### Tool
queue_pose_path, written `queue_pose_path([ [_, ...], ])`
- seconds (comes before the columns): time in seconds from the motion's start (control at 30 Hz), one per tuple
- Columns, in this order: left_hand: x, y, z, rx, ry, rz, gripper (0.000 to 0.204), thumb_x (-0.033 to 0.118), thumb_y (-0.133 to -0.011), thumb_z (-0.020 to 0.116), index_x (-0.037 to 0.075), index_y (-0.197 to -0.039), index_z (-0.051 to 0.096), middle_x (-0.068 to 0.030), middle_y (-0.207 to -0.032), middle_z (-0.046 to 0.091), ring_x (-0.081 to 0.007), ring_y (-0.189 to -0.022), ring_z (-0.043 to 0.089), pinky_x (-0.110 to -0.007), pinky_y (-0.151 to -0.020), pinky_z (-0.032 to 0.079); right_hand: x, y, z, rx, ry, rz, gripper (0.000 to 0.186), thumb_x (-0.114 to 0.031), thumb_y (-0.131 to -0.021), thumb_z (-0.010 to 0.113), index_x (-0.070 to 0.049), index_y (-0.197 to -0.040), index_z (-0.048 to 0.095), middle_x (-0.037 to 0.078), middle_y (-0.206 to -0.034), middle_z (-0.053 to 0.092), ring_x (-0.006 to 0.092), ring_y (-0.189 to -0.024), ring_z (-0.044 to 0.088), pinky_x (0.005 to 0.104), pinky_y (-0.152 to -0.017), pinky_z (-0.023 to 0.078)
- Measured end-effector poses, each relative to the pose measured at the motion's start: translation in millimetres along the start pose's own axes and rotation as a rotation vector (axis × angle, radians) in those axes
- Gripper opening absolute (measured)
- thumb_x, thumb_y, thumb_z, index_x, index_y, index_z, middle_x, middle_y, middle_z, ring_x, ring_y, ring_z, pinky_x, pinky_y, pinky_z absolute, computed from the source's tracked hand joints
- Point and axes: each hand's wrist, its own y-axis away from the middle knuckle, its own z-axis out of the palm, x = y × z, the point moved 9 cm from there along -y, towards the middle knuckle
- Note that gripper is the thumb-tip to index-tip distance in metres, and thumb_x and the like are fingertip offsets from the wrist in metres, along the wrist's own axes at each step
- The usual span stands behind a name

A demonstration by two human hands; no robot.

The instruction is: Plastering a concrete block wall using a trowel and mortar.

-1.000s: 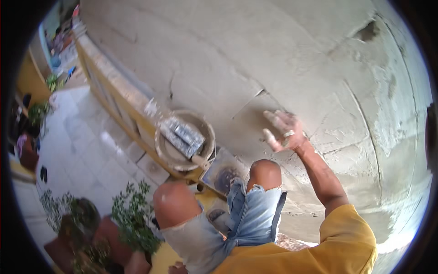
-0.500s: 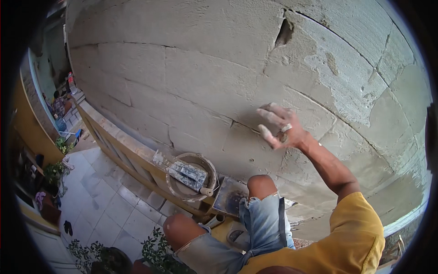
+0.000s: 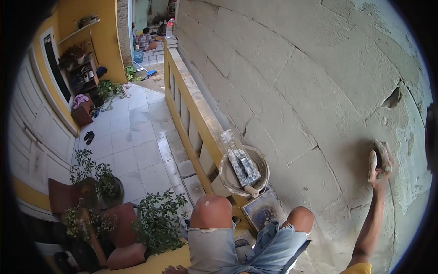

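Note:
My right hand point(image 3: 379, 162), its fingers pale with plaster, is open against or just off the grey block wall point(image 3: 283, 82), at the right. My left hand point(image 3: 174, 270) shows partly at the bottom edge, fingers spread on the yellow ledge point(image 3: 169, 255) beside my left knee. A round mortar-stained bucket point(image 3: 224, 179) stands ahead of my knees, with a plaster-coated flat trowel point(image 3: 242, 166) resting across it, its wooden handle toward me. A stained square board or tray point(image 3: 255, 210) lies below the bucket, near the wall.
A yellow railing point(image 3: 182, 96) divides the wall from a tiled walkway point(image 3: 141, 141). Potted plants point(image 3: 157, 219), white doors point(image 3: 39, 118), dark sandals point(image 3: 89, 136) and a shoe rack point(image 3: 84, 73) line the left. A person point(image 3: 147, 39) sits beyond, near a plastic bottle point(image 3: 169, 27) and blue broom point(image 3: 150, 73).
The view has swung left, showing more walkway and doors. My right hand now appears farther right, fingers more upright. The bucket and trowel appear shifted right in the picture.

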Motion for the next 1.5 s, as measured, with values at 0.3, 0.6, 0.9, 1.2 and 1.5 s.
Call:
queue_pose_path([
  [0.3, -17, 21, 1, 0.034, 0.062, -0.094, 0.038, 0.040, -0.092, 0.061, 0.005, -0.075, 0.061, -0.0168, -0.077, 0.066, -0.0418, -0.078, 0.064, -0.051, -0.072, 0.045, 16, 3, 0, 0.055, 0.088, -0.027, 0.027, -0.004, -0.097, 0.059, 0.006, -0.119, 0.072, 0.021, -0.109, 0.075, 0.0371, -0.109, 0.070, 0.0453, -0.105, 0.049],
  [0.6, -15, 14, 11, 0.018, 0.089, -0.144, 0.038, 0.039, -0.093, 0.061, 0.005, -0.075, 0.061, -0.0167, -0.077, 0.066, -0.0419, -0.079, 0.064, -0.051, -0.073, 0.045, 7, 5, 8, 0.118, 0.132, -0.044, 0.024, -0.004, -0.097, 0.061, 0.005, -0.115, 0.073, 0.021, -0.105, 0.075, 0.0379, -0.108, 0.071, 0.0473, -0.108, 0.047],
  [0.9, -34, -24, 1, 0.098, 0.205, -0.148, 0.038, 0.039, -0.093, 0.061, 0.005, -0.076, 0.061, -0.0166, -0.077, 0.066, -0.0420, -0.079, 0.064, -0.052, -0.073, 0.045, -38, 1, 44, 0.183, 0.054, -0.037, 0.017, -0.004, -0.097, 0.063, 0.004, -0.107, 0.075, 0.017, -0.083, 0.071, 0.0299, -0.075, 0.069, 0.0394, -0.080, 0.054],
  [1.2, 141, -179, -107, 0.035, 0.788, 0.001, 0.049, 0.032, -0.103, 0.062, -0.002, -0.068, 0.055, -0.0090, -0.059, 0.055, -0.0217, -0.055, 0.052, -0.042, -0.058, 0.043, -66, 57, 163, -0.226, -0.333, 0.218, 0.011, -0.009, -0.094, 0.067, 0.000, -0.091, 0.073, 0.011, -0.066, 0.063, 0.0226, -0.055, 0.059, 0.0358, -0.060, 0.048],
  [1.5, 350, -184, -285, -0.148, 1.465, 0.336, 0.071, 0.059, -0.110, 0.042, -0.004, -0.088, 0.067, -0.0138, -0.079, 0.069, -0.0256, -0.086, 0.071, -0.042, -0.093, 0.054, -95, 143, 261, -0.481, -0.490, 0.416, 0.022, -0.015, -0.094, 0.068, 0.000, -0.079, 0.071, 0.012, -0.063, 0.061, 0.0228, -0.053, 0.054, 0.0378, -0.054, 0.043],
])
